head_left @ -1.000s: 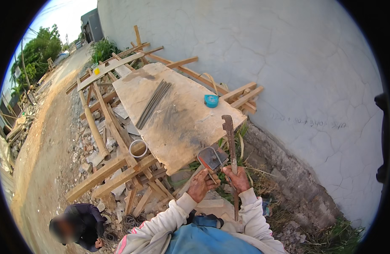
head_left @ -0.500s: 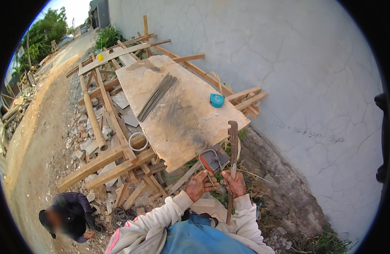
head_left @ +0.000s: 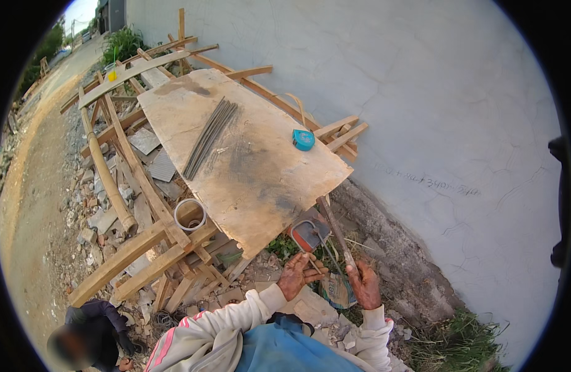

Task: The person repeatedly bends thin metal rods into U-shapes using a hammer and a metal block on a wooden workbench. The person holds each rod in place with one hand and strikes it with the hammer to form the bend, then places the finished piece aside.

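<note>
My left hand (head_left: 298,275) is closed on a thin metal rod bent into a rectangular loop (head_left: 323,225), just off the board's near edge. My right hand (head_left: 364,286) grips a long, rusty flat metal bar (head_left: 337,232), slanting up and left toward the board's corner. Its far end meets the board's edge in view; I cannot tell whether it touches. A worn plywood board (head_left: 260,177) lies ahead as a work surface. On it rest a bundle of straight thin metal rods (head_left: 209,139) and a teal tape measure (head_left: 303,140).
Crossed timbers (head_left: 155,260) and a bamboo pole (head_left: 109,170) stand over rubble at left. A white-rimmed bucket (head_left: 190,215) sits by the board. A cracked grey wall (head_left: 421,93) runs along the right. Another person (head_left: 93,338) crouches at lower left.
My right hand has moved right and down, and the bar has tilted from upright to leaning left. The left hand still holds the bent rod. The view has shifted slightly.
</note>
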Motion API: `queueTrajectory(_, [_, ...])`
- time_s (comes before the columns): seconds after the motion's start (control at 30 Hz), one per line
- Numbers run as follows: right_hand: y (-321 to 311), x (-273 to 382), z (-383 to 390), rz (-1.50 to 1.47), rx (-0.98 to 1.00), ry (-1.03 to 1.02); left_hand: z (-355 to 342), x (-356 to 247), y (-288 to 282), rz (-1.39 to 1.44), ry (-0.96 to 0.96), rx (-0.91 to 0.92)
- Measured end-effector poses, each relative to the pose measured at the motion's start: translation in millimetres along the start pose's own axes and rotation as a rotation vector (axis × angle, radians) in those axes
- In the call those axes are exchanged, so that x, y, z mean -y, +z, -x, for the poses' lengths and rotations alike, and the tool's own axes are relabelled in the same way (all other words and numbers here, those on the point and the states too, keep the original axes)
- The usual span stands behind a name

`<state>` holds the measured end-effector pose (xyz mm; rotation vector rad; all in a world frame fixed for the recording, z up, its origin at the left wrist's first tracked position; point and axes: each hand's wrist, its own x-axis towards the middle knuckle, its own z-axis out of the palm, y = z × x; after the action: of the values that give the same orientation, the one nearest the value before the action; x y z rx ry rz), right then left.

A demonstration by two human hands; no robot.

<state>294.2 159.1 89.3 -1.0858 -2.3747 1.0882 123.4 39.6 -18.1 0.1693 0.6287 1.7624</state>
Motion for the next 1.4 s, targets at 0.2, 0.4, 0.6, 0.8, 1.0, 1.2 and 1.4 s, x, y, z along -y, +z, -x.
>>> queueTrajectory(0.2, [33.6, 20.4, 42.7, -0.312, 0.132, 0.260, 0.1, -0.1, -3.2, 0.049, -0.024, -0.001])
queueTrajectory(0.4, [65.1, 19.4, 54.8, -0.241, 0.096, 0.269, -2.3, 3.0, -9.9, 0.042, -0.031, -0.015])
queueTrajectory(0.6, [71.8, 36.7, 60.3, -0.324, 0.111, 0.298, 0.0, -0.9, -7.0, 0.118, -0.052, -0.057])
queueTrajectory(0.8, [73.9, 61.8, 56.1, -0.409, 0.173, 0.468, 2.4, -7.0, -7.4, 0.173, -0.067, 0.019])
queueTrajectory(1.0, [81.3, 75.1, 57.4, -0.472, 0.197, 0.508, 1.2, -6.7, -14.8, 0.216, -0.128, 0.026])
queueTrajectory(1.2, [96.4, 93.1, 59.7, -0.520, 0.210, 0.497, 1.7, -5.1, -20.7, 0.189, -0.114, 0.083])
queueTrajectory(1.4, [106.2, 99.1, 64.1, -0.601, 0.176, 0.502, -2.8, -6.7, -25.8, 0.212, -0.159, 0.125])
